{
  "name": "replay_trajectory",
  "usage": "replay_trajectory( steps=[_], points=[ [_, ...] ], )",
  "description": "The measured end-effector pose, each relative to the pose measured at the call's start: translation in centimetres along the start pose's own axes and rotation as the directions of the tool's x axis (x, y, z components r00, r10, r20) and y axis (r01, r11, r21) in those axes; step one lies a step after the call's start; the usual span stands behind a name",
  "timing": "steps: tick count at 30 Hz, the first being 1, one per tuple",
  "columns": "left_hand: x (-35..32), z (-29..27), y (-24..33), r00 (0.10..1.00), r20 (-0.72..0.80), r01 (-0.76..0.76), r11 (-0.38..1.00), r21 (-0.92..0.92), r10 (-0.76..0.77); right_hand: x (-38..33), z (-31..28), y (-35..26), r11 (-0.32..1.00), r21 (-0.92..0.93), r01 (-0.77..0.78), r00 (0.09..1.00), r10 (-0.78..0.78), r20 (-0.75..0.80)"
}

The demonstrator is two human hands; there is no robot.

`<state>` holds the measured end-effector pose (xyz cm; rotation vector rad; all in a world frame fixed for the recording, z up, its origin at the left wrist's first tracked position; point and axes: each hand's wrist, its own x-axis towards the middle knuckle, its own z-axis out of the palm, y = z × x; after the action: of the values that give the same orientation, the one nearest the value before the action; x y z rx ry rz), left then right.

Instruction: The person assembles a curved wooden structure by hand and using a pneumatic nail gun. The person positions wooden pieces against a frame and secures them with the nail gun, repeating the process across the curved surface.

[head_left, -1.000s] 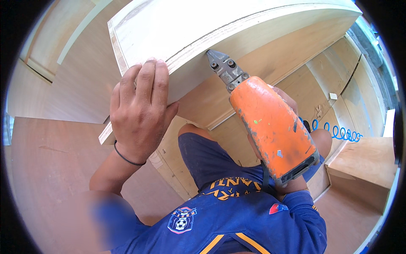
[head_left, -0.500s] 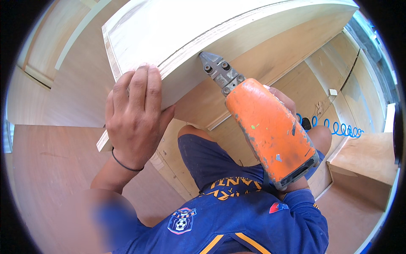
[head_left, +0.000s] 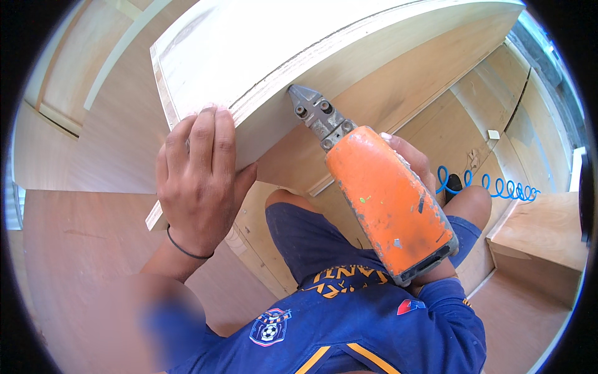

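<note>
A wooden box-like piece with a white top (head_left: 230, 50) and a pale plywood side spans the upper middle. Over its near left corner lies my left hand (head_left: 198, 168), gripping the edge with the fingers on top and the thumb against the side. My right hand (head_left: 412, 159) is mostly hidden behind a scuffed orange nail gun (head_left: 386, 199) and is closed around it; only some fingers show along its far side. The gun's grey metal nose (head_left: 314, 111) meets the plywood side just below the top edge. Its trigger and grip are out of sight.
A blue coiled air hose (head_left: 498, 186) runs on the right beside my knee. Brown wooden panels (head_left: 81, 262) stand at the left. A wooden box (head_left: 536, 230) sits at the lower right. On the plywood floor lies a small white block (head_left: 493, 134).
The nail gun has shifted slightly left, its nose a little lower on the plywood side. My left hand keeps its hold on the corner.
</note>
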<state>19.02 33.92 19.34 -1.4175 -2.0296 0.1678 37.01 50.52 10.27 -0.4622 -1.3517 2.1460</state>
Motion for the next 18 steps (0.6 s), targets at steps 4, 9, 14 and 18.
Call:
replay_trajectory(
  steps=[4, 9, 14, 18],
  points=[
    [0.0, -0.1, 0.1, 1.000, 0.003, -0.003, 1.000, 0.011, 0.003, 0.0, -0.4, 1.4, 0.944, -0.242, 0.224, 0.974, -0.228, 0.011],
    [0.0, -0.2, 0.1, 1.000, 0.010, -0.005, 1.000, 0.021, 0.005, 0.0, -0.6, 1.0, 0.912, -0.320, 0.256, 0.966, -0.252, 0.055],
    [0.0, -0.1, -0.1, 1.000, 0.012, -0.007, 1.000, 0.009, 0.007, -0.1, -0.6, 0.7, 0.895, -0.359, 0.264, 0.964, -0.253, 0.080],
    [-0.1, -0.3, -0.1, 1.000, 0.012, -0.013, 1.000, 0.009, 0.013, -0.1, -0.7, 0.6, 0.886, -0.376, 0.271, 0.962, -0.254, 0.097]
  ],
)
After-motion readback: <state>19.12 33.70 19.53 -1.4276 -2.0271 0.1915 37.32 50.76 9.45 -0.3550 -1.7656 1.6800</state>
